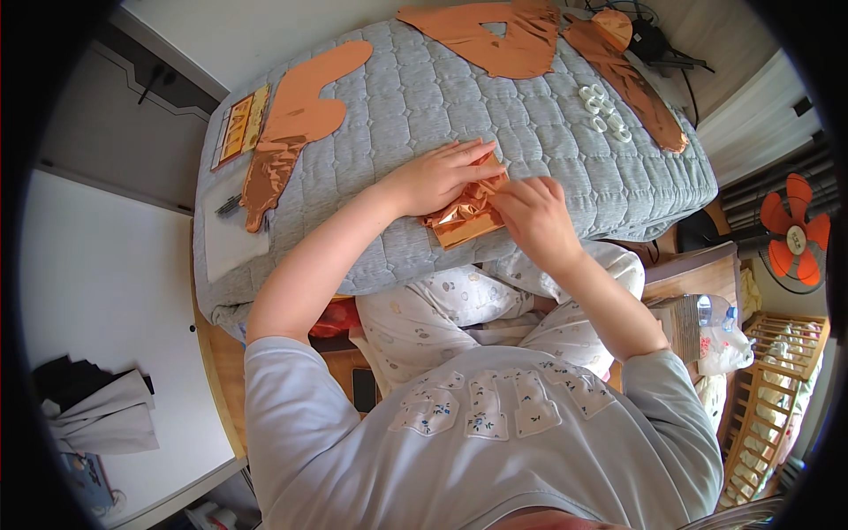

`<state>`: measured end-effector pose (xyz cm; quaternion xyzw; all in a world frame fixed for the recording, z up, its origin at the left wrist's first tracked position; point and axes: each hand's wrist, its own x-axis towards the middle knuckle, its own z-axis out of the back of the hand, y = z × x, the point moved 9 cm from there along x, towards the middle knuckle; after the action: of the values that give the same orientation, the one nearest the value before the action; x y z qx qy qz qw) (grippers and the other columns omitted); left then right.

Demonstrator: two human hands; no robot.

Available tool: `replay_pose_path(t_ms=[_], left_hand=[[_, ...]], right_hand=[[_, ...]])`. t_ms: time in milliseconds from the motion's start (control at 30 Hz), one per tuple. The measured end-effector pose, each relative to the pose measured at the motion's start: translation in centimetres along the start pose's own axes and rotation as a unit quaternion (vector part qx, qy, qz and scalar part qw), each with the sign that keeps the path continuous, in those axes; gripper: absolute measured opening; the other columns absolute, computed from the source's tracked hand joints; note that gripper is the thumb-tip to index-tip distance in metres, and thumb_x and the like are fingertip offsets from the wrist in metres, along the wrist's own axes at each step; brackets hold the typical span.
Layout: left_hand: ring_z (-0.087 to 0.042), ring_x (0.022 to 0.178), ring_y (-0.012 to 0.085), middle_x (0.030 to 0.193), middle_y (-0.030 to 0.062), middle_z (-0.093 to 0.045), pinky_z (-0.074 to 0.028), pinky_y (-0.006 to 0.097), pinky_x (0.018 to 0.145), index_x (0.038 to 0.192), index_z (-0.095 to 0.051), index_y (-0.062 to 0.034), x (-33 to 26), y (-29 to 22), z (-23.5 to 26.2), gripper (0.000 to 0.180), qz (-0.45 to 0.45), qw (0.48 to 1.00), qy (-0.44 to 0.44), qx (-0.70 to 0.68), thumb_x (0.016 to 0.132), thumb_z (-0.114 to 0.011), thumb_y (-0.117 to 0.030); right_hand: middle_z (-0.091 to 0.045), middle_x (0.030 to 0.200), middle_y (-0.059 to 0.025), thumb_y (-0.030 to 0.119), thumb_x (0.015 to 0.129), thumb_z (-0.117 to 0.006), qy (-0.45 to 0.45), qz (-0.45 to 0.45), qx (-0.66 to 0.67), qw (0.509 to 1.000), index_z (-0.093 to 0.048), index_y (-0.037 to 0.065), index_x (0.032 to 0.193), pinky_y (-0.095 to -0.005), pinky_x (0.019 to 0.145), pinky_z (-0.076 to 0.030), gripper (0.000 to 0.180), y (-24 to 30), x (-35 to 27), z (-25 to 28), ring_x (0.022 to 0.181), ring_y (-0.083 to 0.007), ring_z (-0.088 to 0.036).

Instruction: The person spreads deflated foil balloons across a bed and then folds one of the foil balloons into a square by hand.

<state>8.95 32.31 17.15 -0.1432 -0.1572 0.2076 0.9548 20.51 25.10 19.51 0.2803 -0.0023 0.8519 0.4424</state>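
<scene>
Between my hands, at the near edge of the grey quilted mattress, lies a folded, crumpled copper-coloured foil balloon (466, 228). My left hand (437, 180) rests on it with fingers stretched out flat, pressing from above. At the balloon's right edge, my right hand (536, 221) pinches the foil between thumb and fingers. Other flat copper foil balloons are spread on the mattress: a curved one (309, 104) to the left, a wide one (495, 40) with a small hole at the far side, and a long one (638, 97) at the right.
White rings (605, 113) lie in a group beside the right balloon. A yellow card packet (240, 128) and a clear bag (234, 225) lie at the left edge. Black cables (658, 44) are at the far right corner. An orange-bladed fan (796, 234) and wooden crib (773, 402) stand right.
</scene>
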Motion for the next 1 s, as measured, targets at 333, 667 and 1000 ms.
replay_pose_path(t_ms=[333, 667, 1000], left_hand=[[-0.035, 0.150, 0.0329, 0.160, 0.0150, -0.041, -0.031, 0.048, 0.123, 0.151, -0.051, -0.0165, -0.8, -0.8, -0.7, 0.053, 0.035, 0.998, 0.006, 0.051, 0.099, -0.048, -0.007], [-0.038, 0.146, 0.0420, 0.157, 0.0225, -0.042, -0.033, 0.052, 0.120, 0.147, -0.054, -0.0111, -1.7, -1.1, -1.2, 0.051, 0.254, 0.958, -0.119, 0.061, 0.096, -0.053, -0.010], [-0.037, 0.147, 0.0416, 0.155, 0.0237, -0.043, -0.032, 0.055, 0.119, 0.147, -0.053, -0.0097, 0.0, -0.8, -1.7, 0.051, 0.406, 0.888, -0.178, 0.124, 0.096, -0.056, -0.014]], right_hand=[[-0.065, 0.134, 0.0001, 0.030, 0.095, -0.069, 0.037, -0.017, -0.061, 0.997, -0.064, 0.014, 0.135, -0.0519, 0.116, -0.031, 0.044, 0.7, -2.3, -0.1, 0.128, -0.0192, -0.055], [-0.070, 0.125, -0.0069, 0.019, 0.093, -0.070, 0.013, 0.096, 0.103, 0.990, -0.071, 0.010, 0.121, -0.0476, 0.109, -0.041, 0.030, -2.8, 1.9, 1.9, 0.121, -0.0267, -0.061], [-0.073, 0.109, -0.0151, 0.010, 0.085, -0.074, 0.076, 0.052, 0.213, 0.973, -0.076, 0.001, 0.098, -0.0417, 0.092, -0.054, 0.016, -4.9, 3.9, 0.0, 0.103, -0.0332, -0.068]])
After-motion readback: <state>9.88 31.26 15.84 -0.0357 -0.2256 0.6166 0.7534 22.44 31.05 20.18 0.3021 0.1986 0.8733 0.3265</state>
